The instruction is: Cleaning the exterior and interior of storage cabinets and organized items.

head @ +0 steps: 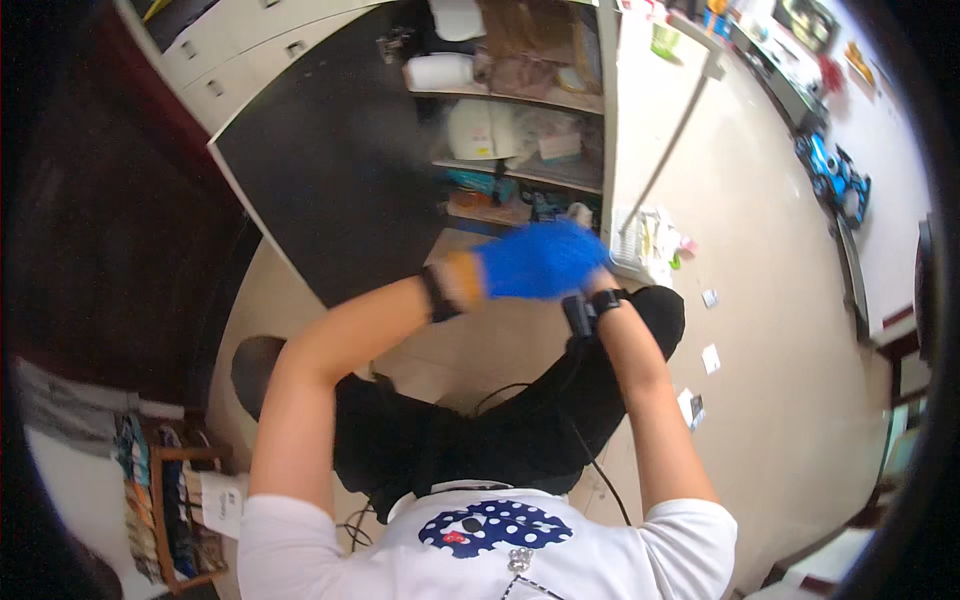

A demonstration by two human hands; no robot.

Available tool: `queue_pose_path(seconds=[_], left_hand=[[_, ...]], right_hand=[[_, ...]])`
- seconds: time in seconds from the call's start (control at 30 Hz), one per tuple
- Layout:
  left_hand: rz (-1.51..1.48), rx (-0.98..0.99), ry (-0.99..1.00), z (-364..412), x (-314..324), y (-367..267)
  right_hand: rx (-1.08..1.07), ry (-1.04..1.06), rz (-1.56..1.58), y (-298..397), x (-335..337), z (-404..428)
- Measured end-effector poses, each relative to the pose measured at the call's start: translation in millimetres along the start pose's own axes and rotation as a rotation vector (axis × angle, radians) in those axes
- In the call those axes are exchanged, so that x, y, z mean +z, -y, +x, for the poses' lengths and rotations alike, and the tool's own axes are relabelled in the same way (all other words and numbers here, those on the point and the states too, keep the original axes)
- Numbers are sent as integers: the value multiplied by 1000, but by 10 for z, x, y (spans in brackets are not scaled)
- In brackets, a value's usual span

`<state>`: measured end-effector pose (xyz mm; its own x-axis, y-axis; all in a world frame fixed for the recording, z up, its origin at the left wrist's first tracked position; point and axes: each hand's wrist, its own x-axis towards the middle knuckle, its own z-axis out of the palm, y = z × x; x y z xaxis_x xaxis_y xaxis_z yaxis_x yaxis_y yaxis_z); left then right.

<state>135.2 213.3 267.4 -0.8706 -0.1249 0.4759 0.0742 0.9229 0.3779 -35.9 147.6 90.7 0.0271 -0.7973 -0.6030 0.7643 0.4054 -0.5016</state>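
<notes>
My left hand point(529, 262) wears a blue glove with an orange cuff and is blurred by movement. It lies across my right hand, which is mostly hidden; only the right wrist point(602, 282) shows plainly below the glove. Whether the right hand is gloved too, or holds anything, I cannot tell. Both hands are together above my crossed legs, in front of an open cabinet. A black band point(440, 294) circles the left wrist. On the right wrist sits a black strap point(606, 301) with a dark device point(579, 315) beside it.
The dark cabinet door point(337, 150) stands open at left. Cabinet shelves point(517, 174) hold a white roll point(441, 72) and bagged items. Right of it, a pole point(675, 142) rises from a white slotted tray point(627, 244). Paper scraps point(710, 358) and a blue toy vehicle point(834, 176) lie farther right.
</notes>
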Motion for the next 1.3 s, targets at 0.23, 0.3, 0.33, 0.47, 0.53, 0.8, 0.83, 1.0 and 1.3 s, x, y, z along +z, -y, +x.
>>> queue_pose_path(seconds=[0.23,0.3,0.33,0.47,0.53,0.8,0.83,1.0,1.3], left_hand=[[73,-288,724,1061,1816,-244],[117,-433,774,1350,2129,-334],[139,-484,775,1549,2253,-381],[522,-759,949,1773,2596,-363],[842,-972,1056,1739,2853,-365],[2081,-1557,991,615,3180,201],[2218,-1614,924,648,3161,268],[914,-448,1190,819,908,-431],[-160,-210,381,-641,183,373]], right_hand=[[-193,-113,-76,-122,-1854,-933],[-159,-104,-69,-248,-1895,-1057],[-156,-120,-78,-248,-1992,-1129],[-98,-135,-134,-409,-1860,-1125],[-86,-151,-141,-436,-1794,-1112],[-11,-97,-178,-675,-990,-791],[-39,-138,-190,-569,-1045,-806],[-152,-337,-312,-286,-1386,-1026],[-251,-593,-1445,-38,-1503,-1432]])
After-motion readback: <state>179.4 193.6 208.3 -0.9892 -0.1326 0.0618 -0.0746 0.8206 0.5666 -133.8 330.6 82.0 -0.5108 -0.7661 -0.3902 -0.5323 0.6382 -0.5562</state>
